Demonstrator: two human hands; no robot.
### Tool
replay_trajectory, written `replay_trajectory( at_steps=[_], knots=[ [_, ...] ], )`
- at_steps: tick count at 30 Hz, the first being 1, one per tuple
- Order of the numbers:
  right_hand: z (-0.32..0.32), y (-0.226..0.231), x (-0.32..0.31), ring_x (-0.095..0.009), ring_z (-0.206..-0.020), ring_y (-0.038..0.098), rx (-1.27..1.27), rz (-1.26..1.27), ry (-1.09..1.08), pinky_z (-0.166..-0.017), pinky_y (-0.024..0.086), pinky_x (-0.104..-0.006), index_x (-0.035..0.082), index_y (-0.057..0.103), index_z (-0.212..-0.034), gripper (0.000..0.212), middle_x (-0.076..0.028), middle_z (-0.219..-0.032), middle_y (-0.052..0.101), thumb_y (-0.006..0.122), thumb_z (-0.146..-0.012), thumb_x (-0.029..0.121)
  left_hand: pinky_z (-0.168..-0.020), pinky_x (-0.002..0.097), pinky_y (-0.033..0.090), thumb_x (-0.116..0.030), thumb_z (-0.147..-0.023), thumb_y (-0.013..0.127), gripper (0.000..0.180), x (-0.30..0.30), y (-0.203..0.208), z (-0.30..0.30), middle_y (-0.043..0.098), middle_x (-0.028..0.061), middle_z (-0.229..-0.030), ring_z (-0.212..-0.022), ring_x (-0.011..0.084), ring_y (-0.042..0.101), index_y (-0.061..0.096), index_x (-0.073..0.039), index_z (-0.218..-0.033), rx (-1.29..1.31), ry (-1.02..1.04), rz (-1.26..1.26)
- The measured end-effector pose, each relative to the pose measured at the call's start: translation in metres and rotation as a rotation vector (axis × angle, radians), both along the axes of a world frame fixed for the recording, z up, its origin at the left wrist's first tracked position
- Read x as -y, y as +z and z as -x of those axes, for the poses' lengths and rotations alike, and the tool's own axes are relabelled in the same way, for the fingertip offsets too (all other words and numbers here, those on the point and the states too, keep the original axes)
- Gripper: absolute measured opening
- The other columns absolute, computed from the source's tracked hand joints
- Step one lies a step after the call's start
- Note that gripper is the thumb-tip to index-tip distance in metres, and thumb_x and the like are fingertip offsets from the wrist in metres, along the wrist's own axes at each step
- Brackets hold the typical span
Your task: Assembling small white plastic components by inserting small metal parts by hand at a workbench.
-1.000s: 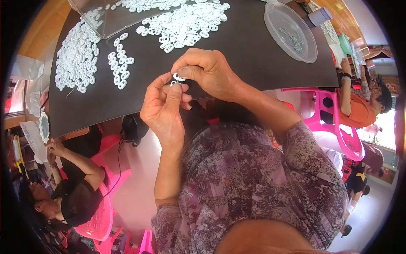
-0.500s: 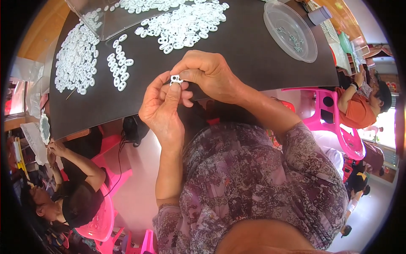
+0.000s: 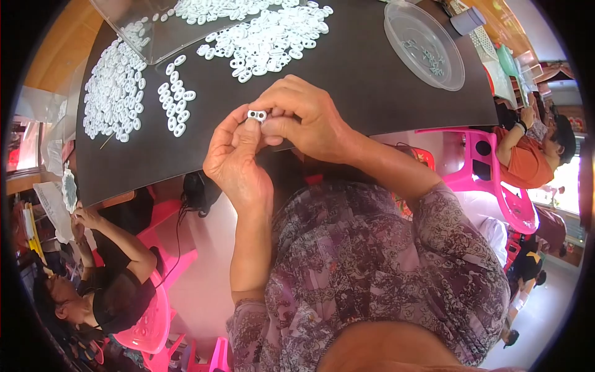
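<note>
Between my fingertips sits a small white plastic piece with two round holes [image 3: 256,115], held just above the near part of the dark table. My left hand [image 3: 240,155] pinches it from below, with the thumb on its lower edge. From the right, my right hand [image 3: 304,118] closes on the same piece with thumb and curled fingers. Beyond the hands lies a large heap of similar white two-hole pieces [image 3: 266,43]. A short double row of such pieces [image 3: 176,99] is laid out to the left, and another heap [image 3: 114,96] spreads at the table's left side.
A clear plastic bin [image 3: 149,28] stands at the back left among the white pieces. A round clear tray [image 3: 455,77] with small metal parts lies at the far right, beside a grey cup [image 3: 468,22]. Co-workers sit on pink chairs [image 3: 145,322] at both sides.
The white piece has turned, so its two holes now face up more plainly. My right thumb and fingers have shifted lower around it; the left hand stays nearly in place.
</note>
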State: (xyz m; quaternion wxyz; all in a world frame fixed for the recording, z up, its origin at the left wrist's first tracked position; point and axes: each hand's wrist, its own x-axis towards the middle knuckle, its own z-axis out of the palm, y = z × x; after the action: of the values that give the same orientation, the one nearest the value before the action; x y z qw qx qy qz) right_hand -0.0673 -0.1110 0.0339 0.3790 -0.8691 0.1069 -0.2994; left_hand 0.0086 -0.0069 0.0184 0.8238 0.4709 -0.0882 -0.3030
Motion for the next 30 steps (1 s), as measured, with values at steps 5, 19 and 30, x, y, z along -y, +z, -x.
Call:
replay_trajectory(
  at_steps=[5,19,30],
  knots=[
    [-0.001,-0.003,0.0,-0.023,-0.072,0.052,0.162,0.265,-0.072,-0.061,0.044,-0.0309,0.003,0.064,-0.095,0.026,-0.007,-0.086,0.061,0.064,-0.069,0.002,-0.061,0.0257,0.053,0.0,-0.086,0.056,0.019,0.004,0.003,0.002,0.063,0.0126,-0.088,-0.07,0.0159,0.062,0.057,0.009,-0.103,-0.091,0.001,0.021],
    [0.012,-0.003,0.0,-0.022,-0.068,0.054,0.227,0.163,-0.056,-0.059,0.044,-0.0311,0.0,0.063,-0.092,0.025,-0.009,-0.083,0.062,0.067,-0.068,0.001,-0.058,0.0254,0.05,0.0,-0.085,0.058,0.018,-0.005,0.011,0.008,0.064,0.0117,-0.087,-0.067,0.015,0.06,0.059,0.01,-0.101,0.098,-0.036,-0.042],
    [0.031,0.003,-0.015,-0.019,-0.066,0.053,0.309,0.049,-0.061,-0.059,0.043,-0.0297,-0.002,0.063,-0.094,0.024,-0.008,-0.078,0.062,0.067,-0.07,0.0,-0.064,0.0232,0.047,-0.004,-0.087,0.058,0.024,-0.013,0.008,0.033,0.063,0.009,-0.091,-0.074,0.0118,0.056,0.059,0.007,-0.109,0.382,0.028,-0.002]
  ],
)
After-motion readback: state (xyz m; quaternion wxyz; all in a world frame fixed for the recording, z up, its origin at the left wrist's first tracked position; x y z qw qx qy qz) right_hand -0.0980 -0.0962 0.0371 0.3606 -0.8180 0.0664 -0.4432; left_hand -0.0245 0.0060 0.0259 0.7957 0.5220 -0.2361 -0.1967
